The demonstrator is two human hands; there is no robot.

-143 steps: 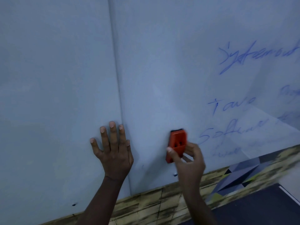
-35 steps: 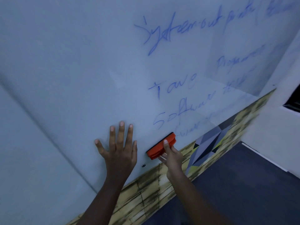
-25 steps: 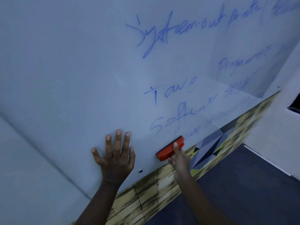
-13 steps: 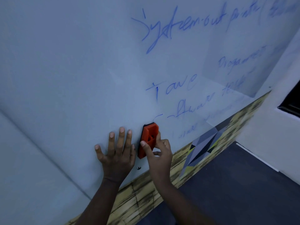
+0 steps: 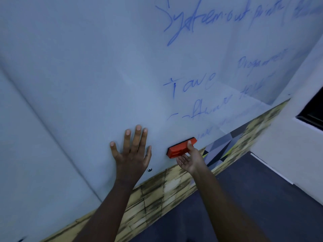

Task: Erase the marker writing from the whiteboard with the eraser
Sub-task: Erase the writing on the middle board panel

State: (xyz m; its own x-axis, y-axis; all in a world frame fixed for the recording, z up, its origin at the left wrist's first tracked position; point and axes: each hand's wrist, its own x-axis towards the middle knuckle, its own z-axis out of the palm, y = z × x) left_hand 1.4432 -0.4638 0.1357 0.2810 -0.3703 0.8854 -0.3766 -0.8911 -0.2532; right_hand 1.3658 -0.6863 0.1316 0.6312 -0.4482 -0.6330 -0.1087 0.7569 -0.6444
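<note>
Eraser pinched in right hand against whiteboard; left hand flat, grip released; writing reads "Tave".

Left hand lies flat on the large white wall-mounted whiteboard, lower centre of frame. Right hand holds the rectangular orange plastic eraser just right of it, below the blue marker writing at upper right.

Orange-red eraser, blue marker writing, pale whiteboard, yellow brick-patterned wall strip.
</note>
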